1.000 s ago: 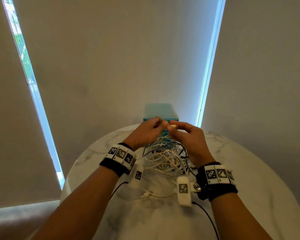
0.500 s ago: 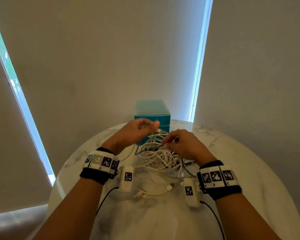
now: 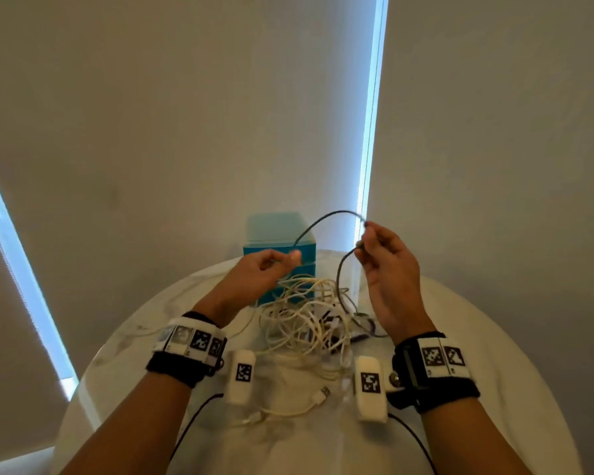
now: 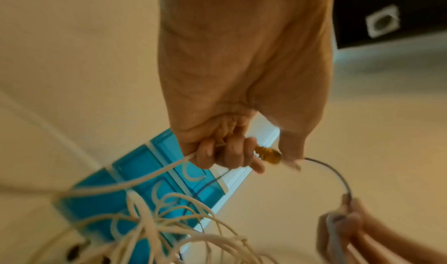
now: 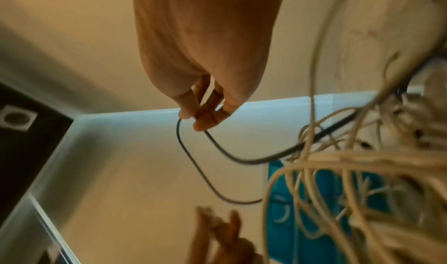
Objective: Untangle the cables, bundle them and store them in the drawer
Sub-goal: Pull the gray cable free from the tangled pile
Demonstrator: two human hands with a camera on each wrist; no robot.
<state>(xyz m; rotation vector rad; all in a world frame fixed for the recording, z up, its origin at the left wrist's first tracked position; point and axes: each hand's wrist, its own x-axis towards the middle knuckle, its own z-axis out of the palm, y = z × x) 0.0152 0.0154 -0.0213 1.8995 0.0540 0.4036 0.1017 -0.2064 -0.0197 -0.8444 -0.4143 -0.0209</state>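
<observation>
A tangle of white cables point(image 3: 306, 317) lies on the round marble table point(image 3: 494, 354) in front of a blue drawer unit point(image 3: 275, 234). A thin black cable point(image 3: 323, 219) arcs above the heap between both hands. My right hand point(image 3: 374, 245) pinches the black cable point(image 5: 191, 153) at the top of its loop, held high. My left hand point(image 3: 282, 260) grips a white cable point(image 4: 145, 178) with curled fingers, its plug end point(image 4: 268, 154) sticking out by the thumb. The drawer fronts point(image 4: 154, 172) look closed.
A loose white USB cable point(image 3: 299, 406) lies near the table's front between my wrists. Grey blinds with bright window gaps stand behind the table. The drawer unit sits at the table's far edge.
My right hand has risen from the heap, drawing a black cable up into a loop. My left hand has stayed by the drawer unit. The camera has tilted and shifted.
</observation>
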